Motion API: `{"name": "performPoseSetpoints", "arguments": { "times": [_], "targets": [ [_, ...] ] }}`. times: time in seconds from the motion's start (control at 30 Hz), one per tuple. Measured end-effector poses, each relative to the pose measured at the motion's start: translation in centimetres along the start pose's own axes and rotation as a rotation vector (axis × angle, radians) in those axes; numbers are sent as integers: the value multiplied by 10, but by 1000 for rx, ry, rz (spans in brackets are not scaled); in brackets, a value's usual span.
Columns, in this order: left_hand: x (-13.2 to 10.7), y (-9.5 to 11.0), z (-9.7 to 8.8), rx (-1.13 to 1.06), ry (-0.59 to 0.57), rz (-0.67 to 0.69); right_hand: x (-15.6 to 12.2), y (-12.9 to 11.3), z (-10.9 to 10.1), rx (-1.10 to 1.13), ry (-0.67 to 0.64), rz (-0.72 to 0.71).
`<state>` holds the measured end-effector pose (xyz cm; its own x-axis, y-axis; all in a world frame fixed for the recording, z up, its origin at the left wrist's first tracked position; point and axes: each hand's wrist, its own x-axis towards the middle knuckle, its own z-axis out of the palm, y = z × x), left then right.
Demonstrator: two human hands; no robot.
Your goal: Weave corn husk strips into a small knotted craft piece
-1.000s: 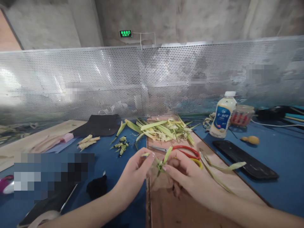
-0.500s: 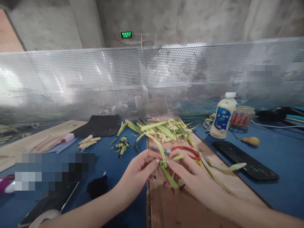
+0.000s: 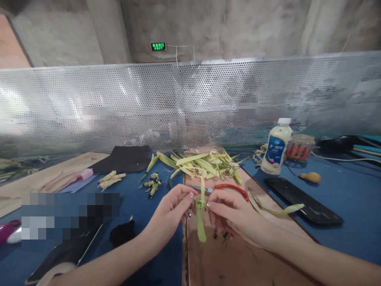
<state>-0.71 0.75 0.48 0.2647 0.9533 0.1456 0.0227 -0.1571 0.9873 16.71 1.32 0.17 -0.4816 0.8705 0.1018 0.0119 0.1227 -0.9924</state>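
From the head view, I'd watch the thin, pale-green folded leaf strip most closely. A hard tug could split it along its length, since it looks soft and narrow. If either pinch slackened, the small bundled crossing in its middle might spring loose. The red-handled metal scissors lie just beyond the fingers of the right hand, so a careless outward sweep could knock them.

The strip is between the two hands, above the pinkish-brown flat board that lies on the blue tabletop. The left hand has thumb and forefinger pinched at one side of the crossing; the right hand grips the other side with its fingertips. One pale end stands upright; a broader, brighter green end hangs straight down. The crossing itself is partly hidden, so I can't tell how it's fastened.
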Motion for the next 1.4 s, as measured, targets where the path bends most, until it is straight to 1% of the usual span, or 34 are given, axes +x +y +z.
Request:
{"name": "performPoseSetpoints", "arguments": {
  "times": [0.07, 0.23, 0.33, 0.4, 0.47, 0.53, 0.6, 0.63, 0.7, 0.77, 0.83, 0.87, 0.93, 1.0, 1.07, 1.13, 1.23, 1.3, 1.4],
  "targets": [
    [0, 0, 0, -20, 23, 10, 0, 1, 1, -30, -6, -20],
    [0, -1, 1, -104, 26, 5, 0, 9, 4, -46, 147, -62],
    [0, -5, 2, -147, 45, -25, 0, 15, 5, -66, 213, -79],
    [0, -8, 2, -151, 63, -52, -1, 15, 6, -130, 261, -104],
    [1, -8, 2, -134, 40, -61, -3, 10, 8, -219, 270, -120],
    [0, -6, 2, -82, -3, -52, -6, 3, 10, -310, 241, -130],
    [-1, -4, 2, -12, -28, -36, -7, -3, 12, -348, 212, -131],
    [-2, -2, 2, 16, -28, -32, -7, -5, 12, -327, 207, -120],
    [-2, -1, 3, 52, -17, -32, -4, -3, 10, -210, 178, -91],
    [-2, -3, 2, 75, -14, -30, 0, 3, 6, -47, 103, -68],
    [-2, -6, 2, 95, -35, -23, 4, 10, 3, 82, 12, -35],
    [-2, -7, 2, 116, -49, -15, 5, 13, 2, 109, -20, -15],
    [-3, -9, 3, 216, -66, 19, 6, 17, 2, 108, -37, 15],
    [-5, -8, 3, 387, -48, 88, 6, 18, 2, 65, -18, 18],
    [-7, -7, 3, 504, -19, 137, 6, 19, 3, 36, -16, 16],
    [-8, -6, 3, 510, -5, 129, 7, 19, 2, 38, -18, 25],
    [-6, -8, 2, 434, 44, 50, 9, 21, 1, 89, -18, 37],
    [-5, -10, 2, 409, 77, 21, 9, 21, 0, 100, -23, 29],
    [-4, -10, 3, 400, 50, 56, 8, 18, 0, 79, -30, 42]
  ]
}}
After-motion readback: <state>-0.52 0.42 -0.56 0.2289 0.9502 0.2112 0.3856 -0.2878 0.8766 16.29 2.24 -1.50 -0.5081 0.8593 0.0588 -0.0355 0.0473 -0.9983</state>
